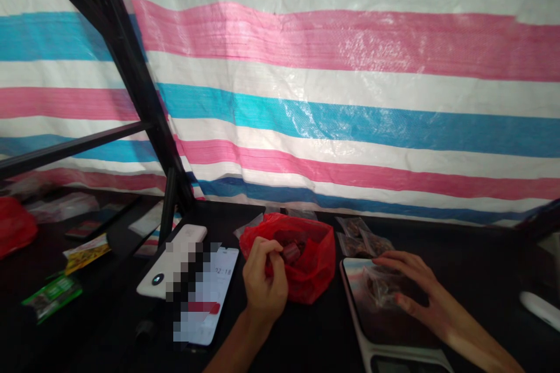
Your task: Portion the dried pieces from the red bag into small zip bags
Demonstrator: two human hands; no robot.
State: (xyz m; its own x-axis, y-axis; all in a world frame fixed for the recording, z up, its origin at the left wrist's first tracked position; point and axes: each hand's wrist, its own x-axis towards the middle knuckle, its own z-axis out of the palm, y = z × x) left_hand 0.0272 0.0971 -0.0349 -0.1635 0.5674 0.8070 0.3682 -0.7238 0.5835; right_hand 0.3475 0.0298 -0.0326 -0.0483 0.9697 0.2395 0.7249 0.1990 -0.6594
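My left hand (265,282) is at the near left side of a red plastic bag (321,268), its fingers curled into a pinch. What they hold, if anything, I cannot make out. A reddish-brown piece (292,252) shows in the bag's opening, close to my fingertips. My right hand (422,291) hovers over a flat scale (394,326) with a dark, shiny top, thumb and fingers apart. On the scale lies a small clear plastic bag (378,288) with something brown inside, just left of that thumb.
Several small clear bags (361,239) of brown contents lie behind the scale. Left are a lit phone (216,291), a white power bank (175,262), a green packet (55,297) and a yellow packet (87,252). A black metal frame (131,81) stands before the striped tarp (328,93).
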